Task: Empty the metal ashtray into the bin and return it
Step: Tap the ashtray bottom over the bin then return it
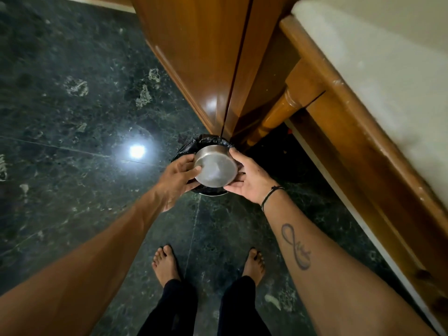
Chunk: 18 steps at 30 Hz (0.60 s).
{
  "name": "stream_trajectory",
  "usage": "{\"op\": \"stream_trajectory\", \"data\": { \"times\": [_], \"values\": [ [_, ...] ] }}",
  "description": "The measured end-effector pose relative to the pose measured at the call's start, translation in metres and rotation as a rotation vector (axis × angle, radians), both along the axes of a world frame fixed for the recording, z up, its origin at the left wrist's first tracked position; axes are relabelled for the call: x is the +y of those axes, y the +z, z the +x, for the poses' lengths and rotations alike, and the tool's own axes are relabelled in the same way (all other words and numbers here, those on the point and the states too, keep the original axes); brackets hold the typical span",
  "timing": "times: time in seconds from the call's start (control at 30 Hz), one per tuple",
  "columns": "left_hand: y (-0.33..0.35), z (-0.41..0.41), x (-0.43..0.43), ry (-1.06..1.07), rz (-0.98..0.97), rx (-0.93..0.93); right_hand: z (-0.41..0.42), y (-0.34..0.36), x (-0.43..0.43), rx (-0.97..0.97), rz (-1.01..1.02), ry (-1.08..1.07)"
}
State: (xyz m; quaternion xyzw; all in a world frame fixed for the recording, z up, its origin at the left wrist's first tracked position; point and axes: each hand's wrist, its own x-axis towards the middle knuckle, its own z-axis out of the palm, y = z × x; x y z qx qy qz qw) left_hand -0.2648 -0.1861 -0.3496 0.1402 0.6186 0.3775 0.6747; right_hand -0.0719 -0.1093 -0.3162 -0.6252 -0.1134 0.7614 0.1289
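Observation:
The round metal ashtray point(215, 167) is turned upside down, its flat base facing me, directly over the bin point(208, 140). The bin is small, stands on the floor and is lined with a black bag; the ashtray and my hands hide most of its opening. My left hand point(178, 177) grips the ashtray's left side, thumb on the base. My right hand point(249, 179) holds its right side from below, with a black cord around the wrist. What is inside the ashtray is hidden.
A glossy wooden cabinet point(206, 57) stands right behind the bin. A wooden bed frame point(344, 122) with a white mattress point(388, 57) runs along the right. The floor point(72, 117) is dark green marble with a lamp glare. My bare feet point(166, 263) stand close below the bin.

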Motion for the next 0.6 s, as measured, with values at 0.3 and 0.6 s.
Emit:
{"op": "stream_trajectory", "data": {
  "times": [0.3, 0.6],
  "values": [
    [0.073, -0.007, -0.008, 0.063, 0.024, -0.117, 0.009, 0.068, -0.027, 0.014, 0.427, 0.07],
    [0.186, -0.034, -0.012, -0.089, 0.261, -0.113, 0.033, 0.186, -0.048, 0.042, 0.657, 0.239]
  ]
}}
